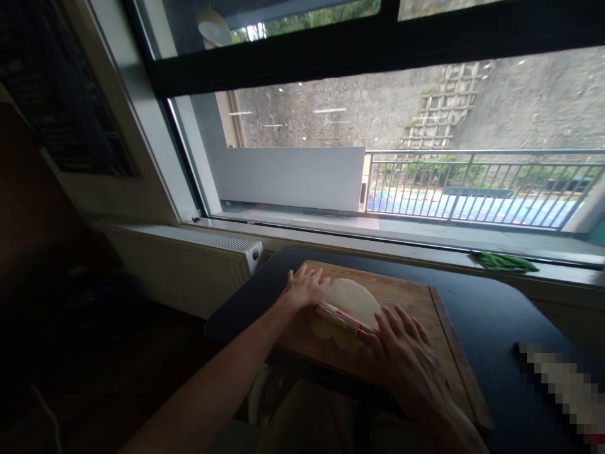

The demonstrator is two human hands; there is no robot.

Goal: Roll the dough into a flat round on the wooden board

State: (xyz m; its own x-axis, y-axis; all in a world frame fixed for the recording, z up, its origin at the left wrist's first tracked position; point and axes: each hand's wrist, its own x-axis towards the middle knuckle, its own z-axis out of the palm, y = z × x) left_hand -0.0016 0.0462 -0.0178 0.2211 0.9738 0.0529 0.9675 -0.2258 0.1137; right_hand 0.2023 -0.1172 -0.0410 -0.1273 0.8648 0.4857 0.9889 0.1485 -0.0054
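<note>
A pale sheet of rolled-out dough point(352, 295) lies on a wooden board point(420, 306). Across its near part runs a rolling pin point(344, 318), light-coloured with red near its right end. My left hand point(305, 289) is over the pin's left end, fingers stretched out past it and apart. Over the right end lies my right hand point(399, 334), palm down, its fingers also extended and spread. Both palms hide the pin's ends, and neither hand's fingers wrap around it.
The board rests on a dark table point(477, 321) below a window. A green cloth point(505, 261) lies on the sill at right. To the left stands a white radiator point(189, 265). A blurred-out object point(562, 384) is at the table's right side.
</note>
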